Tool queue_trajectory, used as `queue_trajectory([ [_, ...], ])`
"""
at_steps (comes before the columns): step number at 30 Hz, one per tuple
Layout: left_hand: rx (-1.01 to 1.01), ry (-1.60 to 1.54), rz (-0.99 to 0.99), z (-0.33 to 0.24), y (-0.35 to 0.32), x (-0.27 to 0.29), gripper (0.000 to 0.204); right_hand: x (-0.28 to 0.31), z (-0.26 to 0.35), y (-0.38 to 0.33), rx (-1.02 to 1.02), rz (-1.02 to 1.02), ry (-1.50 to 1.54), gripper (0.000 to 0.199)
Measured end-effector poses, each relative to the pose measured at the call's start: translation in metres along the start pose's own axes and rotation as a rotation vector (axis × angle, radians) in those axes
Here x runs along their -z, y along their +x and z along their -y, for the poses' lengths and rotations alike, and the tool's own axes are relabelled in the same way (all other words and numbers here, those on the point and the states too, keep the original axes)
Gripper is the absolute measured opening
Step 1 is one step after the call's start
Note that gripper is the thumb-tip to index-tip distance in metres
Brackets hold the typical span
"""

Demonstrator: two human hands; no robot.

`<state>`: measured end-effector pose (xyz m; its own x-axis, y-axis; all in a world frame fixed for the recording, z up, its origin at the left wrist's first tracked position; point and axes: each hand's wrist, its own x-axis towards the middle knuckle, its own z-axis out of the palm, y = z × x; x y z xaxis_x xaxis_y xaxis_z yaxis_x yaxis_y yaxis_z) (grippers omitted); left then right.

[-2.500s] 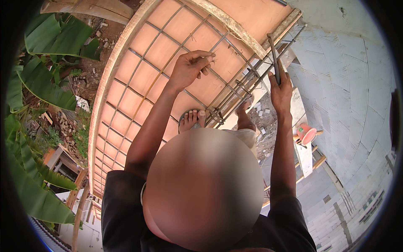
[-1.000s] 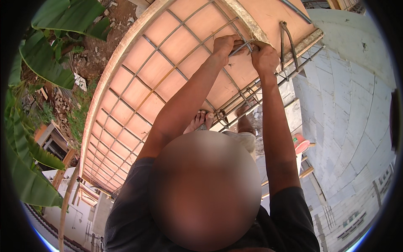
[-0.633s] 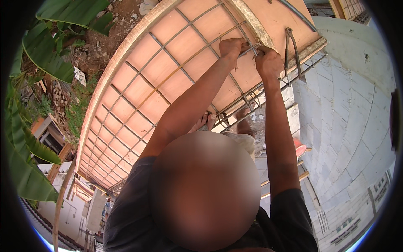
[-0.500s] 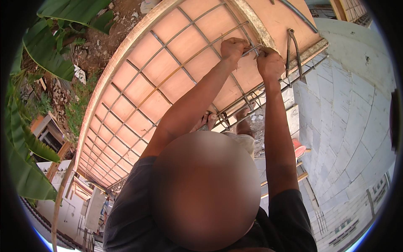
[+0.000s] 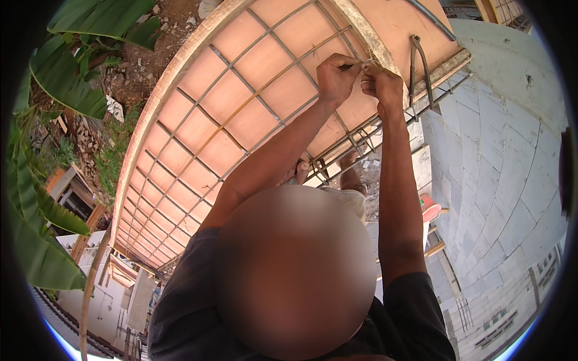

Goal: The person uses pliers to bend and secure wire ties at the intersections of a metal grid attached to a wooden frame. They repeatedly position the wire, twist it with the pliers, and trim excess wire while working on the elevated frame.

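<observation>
Free room above rebar grid (image 5: 258, 94), pincers (image 5: 413, 69) an obstacle beside the right hand (image 5: 386, 86)

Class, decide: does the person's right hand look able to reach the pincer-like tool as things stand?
Probably yes. The pincer-like tool is right of the right hand, with nothing visible between them. That hand looks busy, though, pinching beside the left hand, so it may need freeing first.

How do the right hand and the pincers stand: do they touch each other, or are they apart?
Apart. The head view shows a strip of pink board between the right hand and the nearer handle of the pincers.
</observation>
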<state>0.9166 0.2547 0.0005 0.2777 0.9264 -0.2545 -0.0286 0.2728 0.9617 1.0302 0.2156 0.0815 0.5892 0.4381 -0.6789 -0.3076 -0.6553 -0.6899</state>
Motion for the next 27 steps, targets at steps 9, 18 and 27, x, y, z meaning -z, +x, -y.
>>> queue_trajectory([
  [9, -0.31, 0.324, 0.094, -0.018, -0.01, 0.004, 0.02, 0.011, 0.006, 0.005, -0.172, 0.073, 0.137, 0.026],
  [18, -0.327, 0.396, 0.105, -0.02, -0.006, 0.009, 0.016, 0.007, -0.008, 0.004, -0.035, -0.006, 0.105, 0.021],
  [27, -0.33, 0.618, 0.472, -0.039, 0.043, 0.033, 0.016, -0.008, -0.007, -0.003, 0.377, -0.326, -0.699, 0.024],
])
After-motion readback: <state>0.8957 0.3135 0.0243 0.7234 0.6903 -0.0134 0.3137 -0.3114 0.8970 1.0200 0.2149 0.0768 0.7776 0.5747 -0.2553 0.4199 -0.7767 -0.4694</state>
